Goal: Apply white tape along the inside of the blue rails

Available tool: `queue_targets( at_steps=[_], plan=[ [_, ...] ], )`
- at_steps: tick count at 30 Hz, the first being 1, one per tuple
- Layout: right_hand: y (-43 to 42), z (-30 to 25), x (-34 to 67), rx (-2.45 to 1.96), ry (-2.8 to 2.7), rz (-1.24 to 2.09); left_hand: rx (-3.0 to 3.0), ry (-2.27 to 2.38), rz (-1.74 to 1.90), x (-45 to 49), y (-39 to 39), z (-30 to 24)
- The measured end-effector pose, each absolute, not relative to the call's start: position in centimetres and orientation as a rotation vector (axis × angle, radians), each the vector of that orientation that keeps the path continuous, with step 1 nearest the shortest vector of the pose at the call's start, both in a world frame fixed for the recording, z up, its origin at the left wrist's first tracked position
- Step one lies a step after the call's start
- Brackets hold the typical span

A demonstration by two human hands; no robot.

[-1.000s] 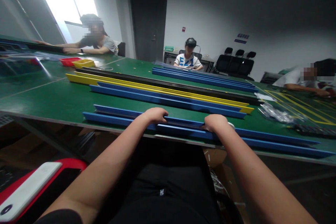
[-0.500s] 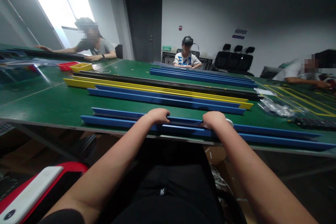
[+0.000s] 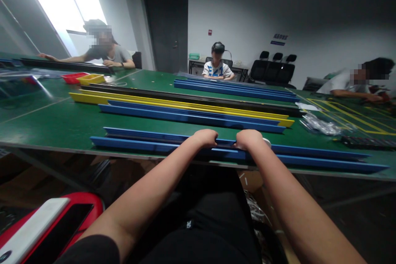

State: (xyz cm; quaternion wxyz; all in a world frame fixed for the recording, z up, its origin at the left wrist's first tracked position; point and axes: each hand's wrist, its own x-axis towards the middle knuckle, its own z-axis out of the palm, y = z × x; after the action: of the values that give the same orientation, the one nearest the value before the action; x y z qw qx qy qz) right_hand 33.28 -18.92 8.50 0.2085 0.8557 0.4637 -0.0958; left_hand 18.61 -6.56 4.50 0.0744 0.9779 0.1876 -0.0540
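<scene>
A long blue channel rail (image 3: 130,145) lies along the near edge of the green table (image 3: 46,121), with a dark strip seated inside it. My left hand (image 3: 204,137) rests on the rail's middle, fingers curled down over its top. My right hand (image 3: 249,139) sits close beside it on the same rail, fingers also curled over, and a small white object peeks out behind it. Both hands press on the rail, knuckles up.
Further back lie more rails: blue (image 3: 185,117), yellow (image 3: 173,105), black (image 3: 192,98), and another blue set (image 3: 235,88). Red and yellow bins (image 3: 83,78) stand far left. Clear plastic bags (image 3: 320,123) lie at right. Three other people sit around the table. A red-and-white case (image 3: 40,227) is by my left knee.
My left hand has slid right along the blue rail, closing the gap to my right hand. The right hand has hardly moved.
</scene>
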Motion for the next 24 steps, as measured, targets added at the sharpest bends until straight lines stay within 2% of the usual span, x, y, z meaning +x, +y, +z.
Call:
queue_targets(
  at_steps=[10,24],
  plan=[
    [-19.1,8.6,32.9,2.394,1.280,-0.252,2.916,0.425,-0.154,23.0,-9.1,4.3],
    [-21.0,7.6,31.2,2.516,1.260,-0.062,2.957,0.368,0.032,21.8,-9.3,3.7]
  ],
)
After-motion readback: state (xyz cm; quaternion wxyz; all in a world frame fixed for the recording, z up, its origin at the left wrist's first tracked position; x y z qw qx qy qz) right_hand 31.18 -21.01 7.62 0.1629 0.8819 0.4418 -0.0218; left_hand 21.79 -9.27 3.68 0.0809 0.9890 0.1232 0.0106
